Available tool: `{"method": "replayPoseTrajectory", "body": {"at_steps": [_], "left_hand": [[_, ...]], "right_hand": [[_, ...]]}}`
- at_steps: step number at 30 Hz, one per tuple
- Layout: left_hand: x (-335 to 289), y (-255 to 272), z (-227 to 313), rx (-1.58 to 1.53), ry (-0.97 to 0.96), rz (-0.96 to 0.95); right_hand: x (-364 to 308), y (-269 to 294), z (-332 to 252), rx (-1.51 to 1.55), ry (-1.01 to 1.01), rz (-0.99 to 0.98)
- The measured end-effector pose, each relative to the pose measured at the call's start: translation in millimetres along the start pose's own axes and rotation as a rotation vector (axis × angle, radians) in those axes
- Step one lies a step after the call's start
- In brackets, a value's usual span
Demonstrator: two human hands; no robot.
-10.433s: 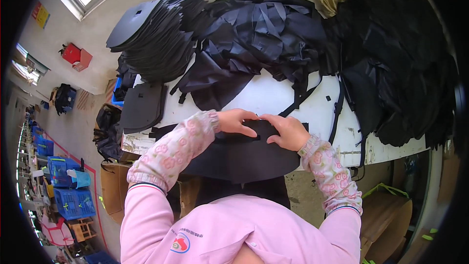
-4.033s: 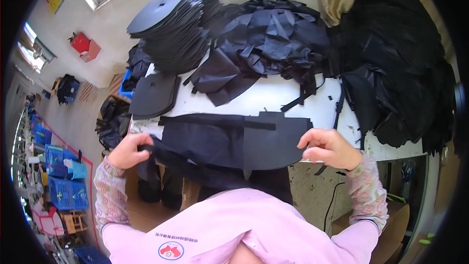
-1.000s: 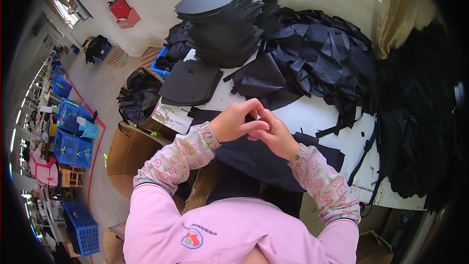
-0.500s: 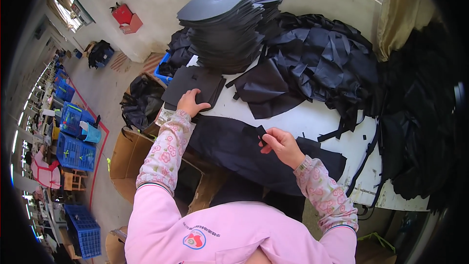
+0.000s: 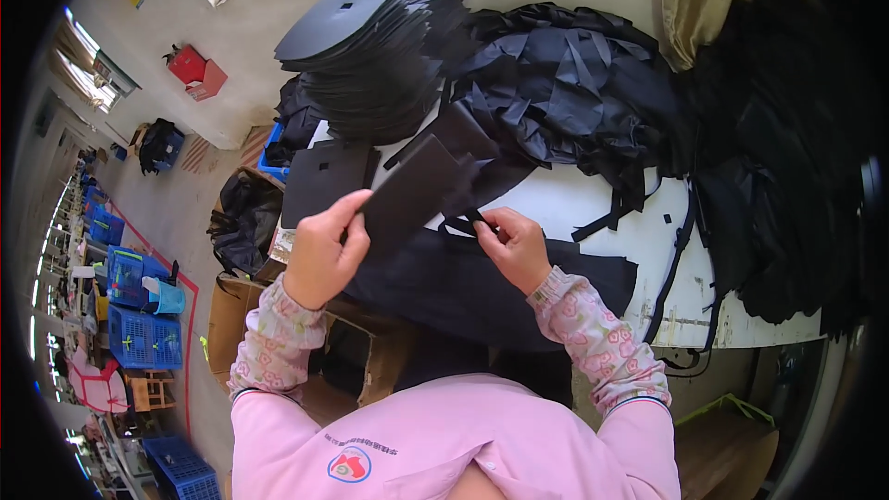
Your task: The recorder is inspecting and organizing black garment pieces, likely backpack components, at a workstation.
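A stiff black panel [image 5: 407,194], tilted, is held up over the near part of the white table [image 5: 560,193]. At its 8 o'clock the left hand [image 5: 326,252] pinches its edge between thumb and fingers; at its 4 o'clock the right hand [image 5: 512,245] grips a narrow black strip [image 5: 477,219] in its fingertips, and whether strip and panel are joined I cannot tell. Around the panel, a dark cloth piece [image 5: 482,289] lies at 5 o'clock along the table's near edge, a low panel stack [image 5: 319,190] at 9, a tall panel stack [image 5: 366,83] at 11, a crumpled black fabric heap [image 5: 579,83] at 2, and a larger dark pile [image 5: 773,167] at 3. Farther out, blue crates [image 5: 143,338] stand at 8.
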State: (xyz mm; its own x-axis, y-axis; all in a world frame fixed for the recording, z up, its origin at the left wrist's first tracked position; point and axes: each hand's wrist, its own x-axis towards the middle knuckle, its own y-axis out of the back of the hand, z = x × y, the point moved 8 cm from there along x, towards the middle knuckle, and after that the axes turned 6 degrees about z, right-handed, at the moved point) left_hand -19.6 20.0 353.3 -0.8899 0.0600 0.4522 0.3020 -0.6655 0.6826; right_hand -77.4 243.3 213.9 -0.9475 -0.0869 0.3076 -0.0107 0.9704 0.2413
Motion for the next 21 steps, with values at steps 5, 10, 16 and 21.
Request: {"method": "replayPoseTrajectory", "body": {"at_steps": [5, 10, 16, 21], "left_hand": [[-21, -37, 19, -0.081, -0.084, -0.111], [-44, -79, 44, -0.465, -0.262, -0.715], [-40, -154, -11, -0.371, 0.115, -0.2], [-44, -173, 3, -0.246, -0.165, -0.046]], "right_hand": [[-6, 0, 9, -0.054, -0.013, 0.035], [-15, 4, 37, 0.072, -0.11, -0.067], [-28, -10, 50, 0.468, -0.143, -0.463], [-59, 9, 38, 0.92, -0.874, -0.773]]}}
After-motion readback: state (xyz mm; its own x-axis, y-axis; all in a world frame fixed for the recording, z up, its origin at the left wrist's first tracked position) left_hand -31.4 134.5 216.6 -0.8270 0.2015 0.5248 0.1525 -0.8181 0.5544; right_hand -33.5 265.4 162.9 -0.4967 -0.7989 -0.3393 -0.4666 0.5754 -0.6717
